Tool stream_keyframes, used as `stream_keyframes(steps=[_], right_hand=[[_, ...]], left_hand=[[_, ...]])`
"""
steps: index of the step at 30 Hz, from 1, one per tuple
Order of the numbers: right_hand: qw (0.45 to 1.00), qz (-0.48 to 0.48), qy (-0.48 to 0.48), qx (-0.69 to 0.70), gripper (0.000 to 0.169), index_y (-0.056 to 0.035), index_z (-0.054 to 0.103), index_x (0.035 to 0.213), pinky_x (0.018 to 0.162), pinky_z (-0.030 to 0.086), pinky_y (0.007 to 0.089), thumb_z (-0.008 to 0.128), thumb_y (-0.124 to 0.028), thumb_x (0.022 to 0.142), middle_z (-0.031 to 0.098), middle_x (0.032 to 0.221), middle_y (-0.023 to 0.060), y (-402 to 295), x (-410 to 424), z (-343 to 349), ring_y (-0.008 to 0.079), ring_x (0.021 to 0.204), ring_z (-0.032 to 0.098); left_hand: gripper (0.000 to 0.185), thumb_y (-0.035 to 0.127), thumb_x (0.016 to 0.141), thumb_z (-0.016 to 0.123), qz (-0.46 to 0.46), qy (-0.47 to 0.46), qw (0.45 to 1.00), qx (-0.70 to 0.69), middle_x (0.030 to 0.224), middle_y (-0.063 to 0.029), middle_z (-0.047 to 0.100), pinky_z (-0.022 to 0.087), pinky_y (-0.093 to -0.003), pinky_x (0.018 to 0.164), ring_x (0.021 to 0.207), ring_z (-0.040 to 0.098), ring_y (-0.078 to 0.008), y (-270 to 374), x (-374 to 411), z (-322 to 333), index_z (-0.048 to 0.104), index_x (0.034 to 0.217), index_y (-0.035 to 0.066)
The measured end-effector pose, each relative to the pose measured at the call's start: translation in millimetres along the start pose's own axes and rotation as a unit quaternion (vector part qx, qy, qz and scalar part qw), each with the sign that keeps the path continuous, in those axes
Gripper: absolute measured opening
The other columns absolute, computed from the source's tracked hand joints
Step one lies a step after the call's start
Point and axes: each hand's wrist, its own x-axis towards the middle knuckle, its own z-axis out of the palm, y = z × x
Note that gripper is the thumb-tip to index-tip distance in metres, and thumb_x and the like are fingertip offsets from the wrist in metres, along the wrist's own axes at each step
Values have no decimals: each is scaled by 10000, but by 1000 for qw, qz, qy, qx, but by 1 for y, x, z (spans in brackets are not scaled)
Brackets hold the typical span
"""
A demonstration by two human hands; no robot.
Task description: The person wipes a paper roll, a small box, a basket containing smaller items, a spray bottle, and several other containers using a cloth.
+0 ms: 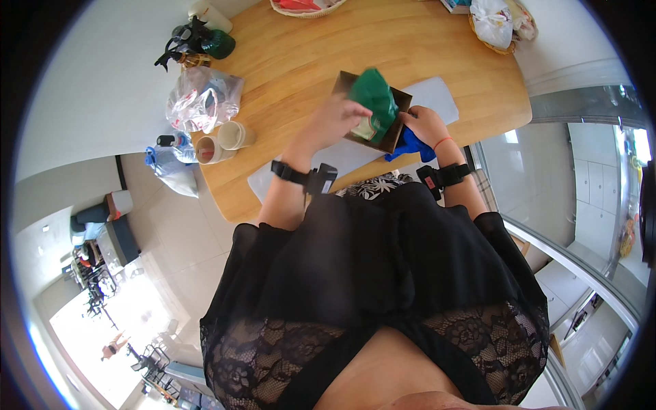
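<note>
A brown cardboard box [344, 82] stands with its top uncovered on a pale sheet [438, 97] on the wooden table. Inside it leans a green packet [380, 100] with a light patch, its upper end rising above the rim. My left hand [333, 123] is at the box's left side, fingers curled over the packet's near face; motion blur hides whether they grip it. At the right corner, my right hand [426, 125] holds the box wall between thumb and fingers. Blue cloth or plastic [412, 147] lies just below that hand, beside the box.
Two tubs [237, 136] and a clear plastic bag [205, 100] line the wooden table's [287, 56] left edge. Dark and green bottles [219, 44] stand behind them. At the far side are a basket [307, 13] and another basket with white bags [492, 25].
</note>
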Motion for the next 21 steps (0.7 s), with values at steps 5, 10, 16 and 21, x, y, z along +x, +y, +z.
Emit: stream_keyframes(steps=[5,10,16,21], right_hand=[[1000,1,-13,-6,469,3,659,883,770,466,422,523,-443,825,641,869,229,-7,-1,0,393,862,604],[999,-31,-37,-19,423,-19,655,899,811,459,449,469,-393,830,639,941,222,-10,-1,-2,408,920,586],[1000,-13,-23,-8,395,-14,644,856,756,465,455,494,-376,813,634,878,216,-19,-1,-3,405,854,591],[998,-52,-6,-26,384,-27,660,818,759,469,453,510,-380,795,641,857,204,-46,9,-6,394,853,599]], left_hand=[[199,39,808,572,-99,-9,979,179,1288,-151,501,469,-396,893,1141,515,-291,-41,7,16,662,977,93],[255,114,748,627,67,192,850,486,1333,-161,489,466,-399,834,1060,548,-305,9,-1,25,638,1002,133],[558,378,755,684,41,122,891,435,1369,-97,455,390,-406,969,1201,462,-267,3,-4,31,526,1227,127],[723,511,638,756,-178,96,876,437,1118,-86,552,380,-414,899,1077,516,-284,25,-14,20,505,1146,61]])
